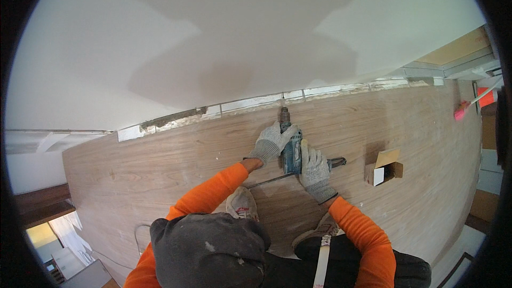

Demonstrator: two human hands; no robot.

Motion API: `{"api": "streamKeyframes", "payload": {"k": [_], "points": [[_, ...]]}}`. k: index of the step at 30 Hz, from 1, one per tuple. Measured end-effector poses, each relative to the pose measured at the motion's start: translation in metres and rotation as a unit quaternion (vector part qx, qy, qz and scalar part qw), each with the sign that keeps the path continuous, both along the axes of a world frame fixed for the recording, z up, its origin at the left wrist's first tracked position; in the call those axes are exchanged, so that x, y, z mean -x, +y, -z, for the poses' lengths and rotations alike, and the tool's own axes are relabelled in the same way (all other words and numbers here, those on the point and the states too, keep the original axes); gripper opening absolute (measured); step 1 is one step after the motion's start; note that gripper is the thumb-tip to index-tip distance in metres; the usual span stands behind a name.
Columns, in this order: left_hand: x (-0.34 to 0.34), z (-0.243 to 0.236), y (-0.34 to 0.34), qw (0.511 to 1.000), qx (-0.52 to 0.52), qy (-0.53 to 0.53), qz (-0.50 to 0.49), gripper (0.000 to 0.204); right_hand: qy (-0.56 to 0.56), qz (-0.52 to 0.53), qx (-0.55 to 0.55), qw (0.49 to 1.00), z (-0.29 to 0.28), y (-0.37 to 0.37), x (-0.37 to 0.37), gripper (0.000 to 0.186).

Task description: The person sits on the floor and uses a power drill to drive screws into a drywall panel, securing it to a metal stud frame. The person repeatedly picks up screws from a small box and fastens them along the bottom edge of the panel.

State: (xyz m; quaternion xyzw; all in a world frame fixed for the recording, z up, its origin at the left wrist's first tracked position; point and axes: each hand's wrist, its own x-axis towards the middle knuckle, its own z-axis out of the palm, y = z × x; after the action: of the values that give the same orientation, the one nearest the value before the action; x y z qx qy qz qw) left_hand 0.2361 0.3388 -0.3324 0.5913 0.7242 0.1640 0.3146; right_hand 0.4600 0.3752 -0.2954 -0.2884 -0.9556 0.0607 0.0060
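A blue-grey power drill (292, 152) lies level between my hands, low over the wood-look floor. Its chuck (284, 113) points at the wall base, and the thin bit reaches the exposed strip (250, 103) along the bottom of the wall. My left hand (271, 143), in a grey work glove, grips the front of the drill body from the left. My right hand (313, 165), gloved alike, is wrapped round the rear of the drill, and a dark part of it sticks out to the right. The right fingers partly hide the drill's back end.
An open cardboard box (397, 171) with dark contents stands on the floor to the right. The white wall (240, 37) rises ahead, shadowed. My shoes (242, 202) are close behind the drill. A cable (114, 260) runs at lower left. A red-headed tool (462, 111) lies far right.
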Motion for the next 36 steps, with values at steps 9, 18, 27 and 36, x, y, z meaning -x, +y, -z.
{"api": "streamKeyframes", "payload": {"k": [9,18,27,36], "points": [[0.001,-0.006,-0.005,0.994,-0.102,0.015,-0.04,0.069,-0.001,-0.013,0.014,1.0,-0.007,0.001,0.0,0.1],[0.0,-0.003,-0.005,0.997,-0.056,0.036,0.038,0.059,-0.036,0.016,0.066,0.997,-0.004,0.0,-0.002,0.101],[0.002,0.001,0.0,0.999,-0.041,-0.004,0.002,0.038,-0.023,0.016,0.057,0.998,-0.004,0.004,0.002,0.094],[0.004,0.011,-0.001,0.99,-0.114,0.068,0.05,0.038,-0.032,0.014,0.0,0.999,0.001,0.008,0.003,0.085]]}}
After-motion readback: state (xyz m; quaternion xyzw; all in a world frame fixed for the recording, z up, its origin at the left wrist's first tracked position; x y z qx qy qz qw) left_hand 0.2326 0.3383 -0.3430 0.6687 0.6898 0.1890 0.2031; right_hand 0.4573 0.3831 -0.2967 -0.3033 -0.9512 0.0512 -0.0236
